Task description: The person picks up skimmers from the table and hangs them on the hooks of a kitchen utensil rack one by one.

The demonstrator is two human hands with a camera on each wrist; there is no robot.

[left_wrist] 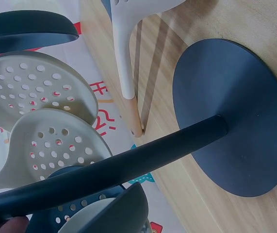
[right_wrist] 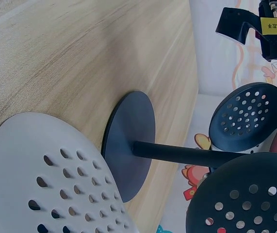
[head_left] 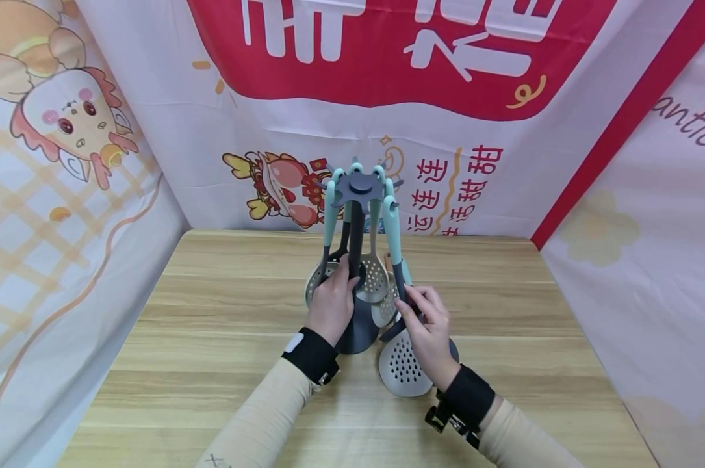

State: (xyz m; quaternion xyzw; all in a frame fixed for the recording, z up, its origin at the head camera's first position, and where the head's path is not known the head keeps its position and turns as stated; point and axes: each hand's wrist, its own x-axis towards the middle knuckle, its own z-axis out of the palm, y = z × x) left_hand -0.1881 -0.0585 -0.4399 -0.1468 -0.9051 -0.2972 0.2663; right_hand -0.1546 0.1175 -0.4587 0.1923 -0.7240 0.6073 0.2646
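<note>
A dark utensil stand (head_left: 360, 184) holds several kitchen utensils with mint handles round its hub. My left hand (head_left: 331, 304) grips the stand's upright pole (left_wrist: 128, 165), above the round base (left_wrist: 235, 116). At the stand's right side, my right hand (head_left: 428, 328) pinches the dark shaft of a mint-handled utensil (head_left: 397, 276); its handle top is at the hub and its head is partly hidden. A white skimmer (head_left: 403, 367) with a wood-coloured handle end (left_wrist: 135, 116) lies low over the table below my right hand. Pale perforated skimmers (left_wrist: 56, 141) hang round the pole.
Dark perforated skimmers (right_wrist: 247, 116) also hang from the stand. Another mint handle (head_left: 407, 272) shows behind the held utensil. The wood-grain table (head_left: 212, 351) ends at printed cloth walls (head_left: 177, 117) at the back and sides.
</note>
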